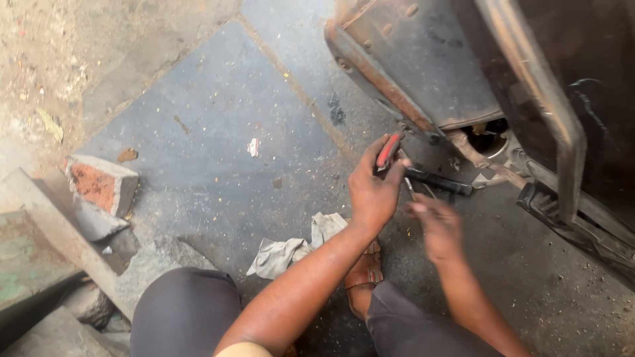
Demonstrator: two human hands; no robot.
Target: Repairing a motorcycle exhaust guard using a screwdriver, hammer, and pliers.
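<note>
Below the rusted vehicle panel (423,73), left hand (374,192) is closed round red-handled pliers (389,151), black handle (440,181) lying rightward toward the panel's lower edge; right hand (438,228), blurred, grip indeterminate, sits just beneath.

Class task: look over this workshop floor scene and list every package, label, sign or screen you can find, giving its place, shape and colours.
None in view: no package, label, sign or screen shows.
Nearest to one: a small pale scrap of litter, white with a reddish mark, lying flat on the dark stone floor, left of the left hand.
</note>
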